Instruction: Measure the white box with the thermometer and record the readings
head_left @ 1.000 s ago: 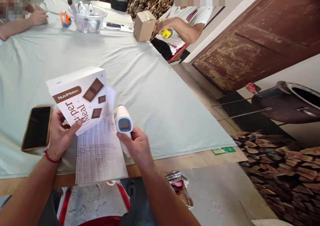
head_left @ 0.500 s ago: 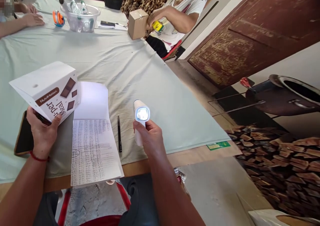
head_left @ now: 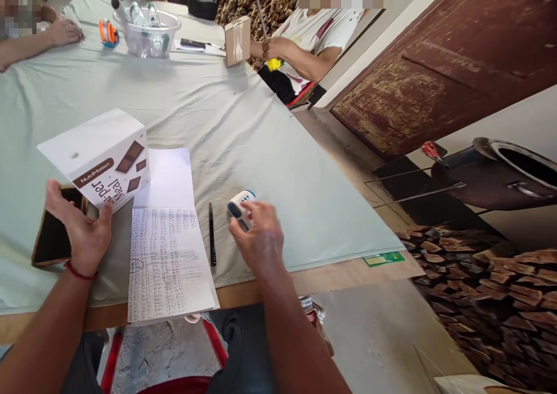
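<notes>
A white carton (head_left: pixel 98 156) printed "NutriMotion" and brown bars stands tilted on the table's left. My left hand (head_left: pixel 82 231) has its fingers spread beside its lower edge, the thumb close to or touching it. A dark phone (head_left: pixel 56 231) lies partly under that hand. On the cloth rests a white pistol-shaped device with blue trim (head_left: pixel 241 202), resembling an infrared thermometer. My right hand (head_left: pixel 261 234), slightly blurred, is over its handle with fingers loosely apart. Between my hands lie an open notebook (head_left: pixel 169 260) with handwritten columns and a black pen (head_left: pixel 212 234).
A clear basket with bottles (head_left: pixel 145 34), an orange-and-blue tape roll (head_left: pixel 108 33) and a cardboard box (head_left: pixel 237 41) stand farther back. A co-worker's hand (head_left: pixel 278 49) is beside the box; another person's hand (head_left: pixel 65 31) rests at left. Firewood (head_left: pixel 491 289) is stacked at right.
The thermometer-like device has gone from upright in my right hand to lying on the cloth, and its grip has loosened. My left hand's fingers have come away from the carton.
</notes>
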The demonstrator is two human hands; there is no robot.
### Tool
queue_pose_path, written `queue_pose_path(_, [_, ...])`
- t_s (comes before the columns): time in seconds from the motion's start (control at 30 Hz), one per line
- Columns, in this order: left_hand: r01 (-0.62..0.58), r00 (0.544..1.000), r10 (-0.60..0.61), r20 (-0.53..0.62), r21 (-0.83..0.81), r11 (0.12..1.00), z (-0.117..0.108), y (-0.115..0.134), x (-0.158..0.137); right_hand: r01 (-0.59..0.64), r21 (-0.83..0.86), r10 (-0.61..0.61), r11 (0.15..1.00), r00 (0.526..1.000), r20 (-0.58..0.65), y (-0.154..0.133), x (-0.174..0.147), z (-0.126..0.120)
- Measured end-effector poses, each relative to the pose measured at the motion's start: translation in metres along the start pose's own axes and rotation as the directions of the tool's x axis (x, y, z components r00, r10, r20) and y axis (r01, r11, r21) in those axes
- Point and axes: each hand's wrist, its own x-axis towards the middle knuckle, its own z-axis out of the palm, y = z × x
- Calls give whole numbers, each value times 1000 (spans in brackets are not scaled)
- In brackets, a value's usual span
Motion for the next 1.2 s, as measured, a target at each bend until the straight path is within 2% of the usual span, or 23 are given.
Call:
queue_pose_path(0.03, [-108,992,114,-62,88,990,-1,4,-3,25,55,-28,998,999,44,-7,-3,4])
queue_pose_path(0.1, [-328,929,352,-118,183,927,0,14,-9,34,103,-48,994,988,145,-18,-8,12])
queue_pose_path(0.17, [-515,841,535,-85,177,838,4,23,-16,26,108,-49,994,977,210,-23,-10,19])
queue_pose_path(0.2, [-589,801,598,-30,142,796,6,27,-20,22,125,-50,992,972,230,-24,-9,20])
queue_pose_path(0.27, [-662,741,650,172,20,749,13,30,-27,4,227,-66,974,962,265,-23,-7,20])
queue_pose_path(0.37, [-671,600,625,499,-111,733,20,27,-35,-25,476,-135,879,945,298,-22,-2,12])
queue_pose_path(0.43, [-670,516,583,627,-128,731,21,23,-38,-44,621,-193,783,932,308,-23,-1,7])
queue_pose_path(0.5, [-665,465,559,687,-146,732,21,19,-38,-77,720,-232,690,918,321,-24,-2,6])
queue_pose_path(0.6, [-655,434,559,707,-179,735,18,17,-36,-136,773,-180,620,934,308,-27,-6,8])
queue_pose_path(0.67, [-650,418,562,714,-198,734,17,17,-36,-172,780,-69,602,962,265,-32,-9,9])
queue_pose_path(0.73, [-644,401,562,724,-214,735,18,16,-36,-223,788,29,574,967,252,-38,-12,8])
queue_pose_path(0.87, [-648,385,566,729,-223,728,20,13,-40,-399,754,112,522,908,404,-51,-15,5])
queue_pose_path(0.97, [-654,385,568,728,-219,724,21,11,-41,-458,704,140,544,876,461,-55,-18,8])
queue_pose_path(1.07, [-652,388,568,726,-218,726,22,11,-42,-429,675,166,601,893,419,-58,-22,15])
queue_pose_path(1.2, [-653,387,560,733,-211,727,22,12,-42,-338,660,121,671,928,353,-58,-25,19])
